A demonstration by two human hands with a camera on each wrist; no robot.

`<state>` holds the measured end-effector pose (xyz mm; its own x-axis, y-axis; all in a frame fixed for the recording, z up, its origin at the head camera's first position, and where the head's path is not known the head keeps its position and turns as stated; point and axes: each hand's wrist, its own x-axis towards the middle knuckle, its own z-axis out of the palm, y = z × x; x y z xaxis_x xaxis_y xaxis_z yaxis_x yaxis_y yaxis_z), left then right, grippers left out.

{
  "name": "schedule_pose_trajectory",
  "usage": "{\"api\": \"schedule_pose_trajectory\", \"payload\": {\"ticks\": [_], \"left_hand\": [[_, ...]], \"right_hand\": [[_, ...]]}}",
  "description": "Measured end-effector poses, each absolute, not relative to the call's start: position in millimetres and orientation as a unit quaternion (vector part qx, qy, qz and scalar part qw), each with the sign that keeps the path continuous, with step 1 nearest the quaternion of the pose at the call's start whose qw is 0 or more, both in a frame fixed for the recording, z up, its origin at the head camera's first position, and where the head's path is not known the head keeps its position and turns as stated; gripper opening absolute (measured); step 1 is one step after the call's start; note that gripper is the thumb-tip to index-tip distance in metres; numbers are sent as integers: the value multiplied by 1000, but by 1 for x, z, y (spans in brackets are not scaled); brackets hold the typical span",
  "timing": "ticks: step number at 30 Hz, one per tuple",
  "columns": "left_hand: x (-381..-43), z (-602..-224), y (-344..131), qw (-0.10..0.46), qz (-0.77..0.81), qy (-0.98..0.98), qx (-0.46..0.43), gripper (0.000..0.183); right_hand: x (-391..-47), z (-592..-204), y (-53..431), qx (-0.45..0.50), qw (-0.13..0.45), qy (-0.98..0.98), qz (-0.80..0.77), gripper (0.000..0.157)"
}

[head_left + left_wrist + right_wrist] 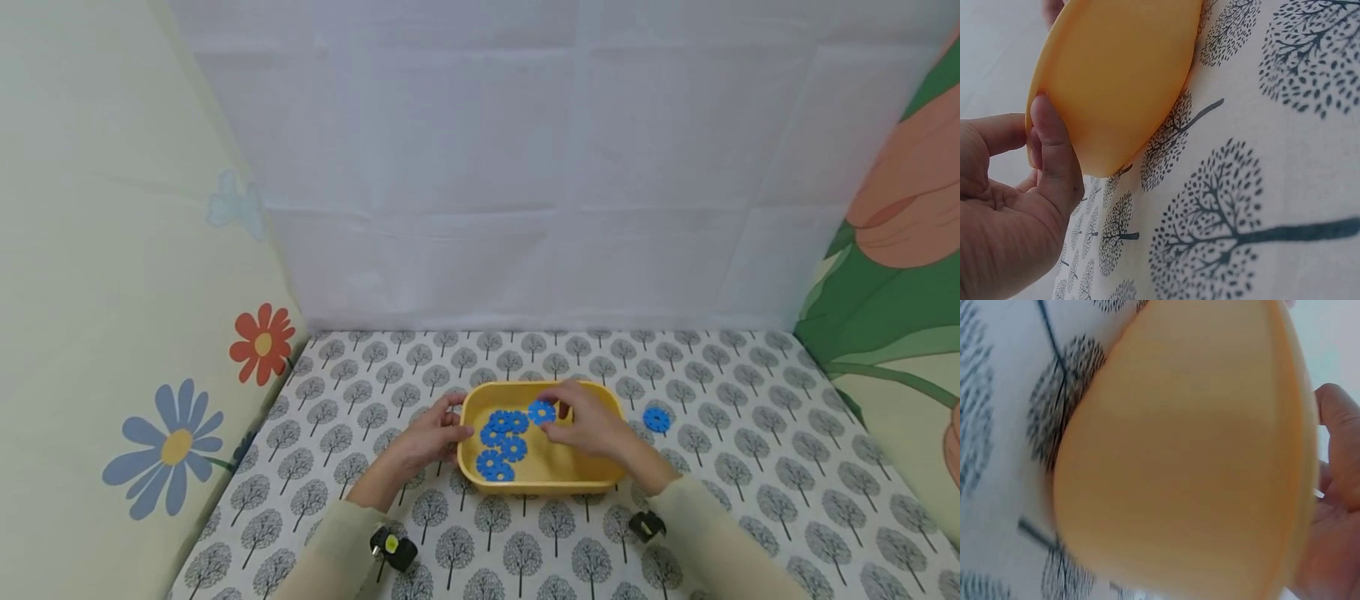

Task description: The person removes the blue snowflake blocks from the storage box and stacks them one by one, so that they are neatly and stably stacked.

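A yellow plastic tray point(577, 471) with rounded corners sits on the patterned cloth. My left hand point(427, 437) grips its left rim, the thumb against the wall in the left wrist view. Inside, several blue notched discs point(492, 462), shaped like flowers, lie in a loose cluster on the left side. My right hand point(592, 421) reaches over the right rim and pinches one blue notched disc point(542, 412) between thumb and fingers, just right of the cluster. In the right wrist view the tray wall point(1179, 462) hides the fingertips and that disc.
Another blue disc point(657, 419) lies on the cloth to the right of the tray, near my right wrist. The tree-print cloth point(780, 450) covers the table. A white sheet point(465, 167) hangs behind it, with flower-decorated panels at both sides.
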<state>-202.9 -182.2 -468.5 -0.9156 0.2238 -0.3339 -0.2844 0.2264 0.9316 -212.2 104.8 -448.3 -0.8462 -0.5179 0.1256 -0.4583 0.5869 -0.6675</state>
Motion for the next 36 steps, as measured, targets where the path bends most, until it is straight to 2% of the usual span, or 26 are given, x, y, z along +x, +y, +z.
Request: {"api": "schedule_pose_trajectory", "payload": {"ticks": [8, 13, 25, 36], "left_hand": [[-204, -470, -182, 205, 623, 755, -22, 62], [-204, -469, -182, 207, 621, 755, -20, 62], [-202, -470, -184, 211, 622, 754, -10, 62], [-203, -471, -184, 211, 622, 754, -4, 62]], "right_hand": [[-214, -444, 143, -292, -35, 887, -357, 41], [-216, -442, 168, -281, -57, 886, -364, 41], [-217, -449, 215, -254, -73, 893, -365, 39], [-221, -465, 243, -208, -45, 914, -345, 40]]}}
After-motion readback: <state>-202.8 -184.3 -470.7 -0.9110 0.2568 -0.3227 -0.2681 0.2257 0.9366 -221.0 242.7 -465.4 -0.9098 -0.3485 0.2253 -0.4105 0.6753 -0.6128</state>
